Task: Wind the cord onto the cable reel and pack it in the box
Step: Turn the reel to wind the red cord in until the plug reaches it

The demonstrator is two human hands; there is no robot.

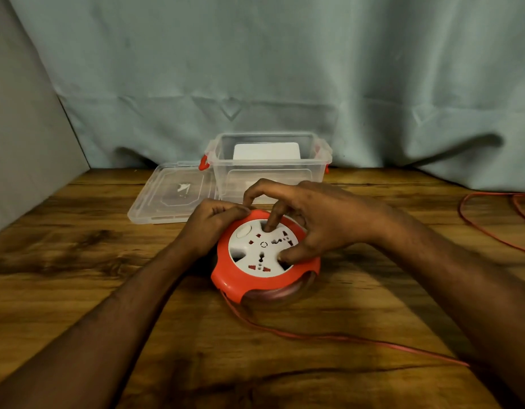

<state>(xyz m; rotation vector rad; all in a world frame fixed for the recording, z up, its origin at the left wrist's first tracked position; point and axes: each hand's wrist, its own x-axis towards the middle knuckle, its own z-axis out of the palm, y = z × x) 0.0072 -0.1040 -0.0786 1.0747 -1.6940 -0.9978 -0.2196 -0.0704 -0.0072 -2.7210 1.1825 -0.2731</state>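
The round red-and-white plastic cable reel [265, 256] lies flat near the middle of the brown wooden table [78, 276], socket face up. Behind it, toward the table's far edge, stands the clear plastic storage box [270, 166], open at the top. The clear flat plastic lid [172, 196] lies on the table just left of the box, touching its left side. The left hand [215, 222] rests against the reel's far-left rim; the right hand [317, 219] lies over its top from the right. The thin red cord [344, 339] leaves the reel's near-left side, runs across the table toward the near-right corner, and loops near the right edge.
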